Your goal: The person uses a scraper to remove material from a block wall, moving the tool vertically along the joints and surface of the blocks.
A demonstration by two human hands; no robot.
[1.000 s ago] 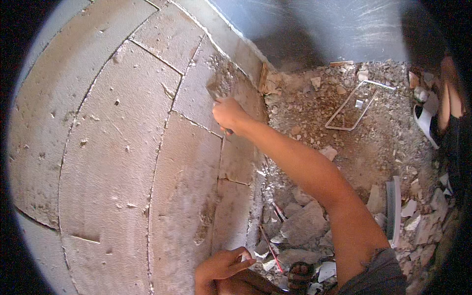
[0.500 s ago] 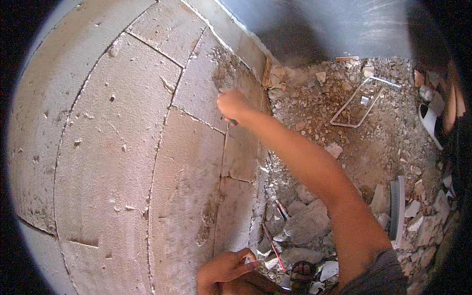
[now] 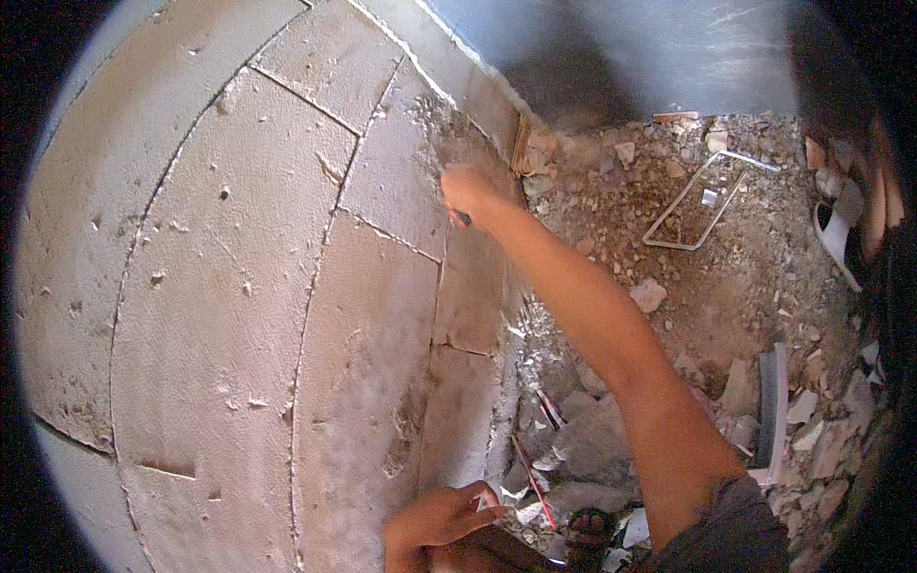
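My right hand (image 3: 468, 194) is closed against the block wall (image 3: 229, 286), on a block near the wall's right edge. It grips a tool whose short dark handle end (image 3: 463, 218) sticks out below the fist; the rest of the tool is hidden, so its kind cannot be told. A rough, brownish patch (image 3: 449, 129) of wall surface lies just above the fist. Low in the picture, my left hand (image 3: 444, 520) hangs loosely beside the wall, thumb and fingers apart, with nothing seen in it.
Broken rubble (image 3: 602, 439) covers the ground along the wall's foot. A pale rectangular frame (image 3: 688, 242), a curved grey strip (image 3: 772, 411) and a thin red rod (image 3: 535, 482) lie on it. My sandalled foot (image 3: 589, 525) stands among the debris. A smooth grey-blue surface (image 3: 669, 57) rises behind.
My right hand has moved slightly right along the wall, tool still in its grip. A faint haze like dust now shows over the lower wall. My left hand has stayed put.
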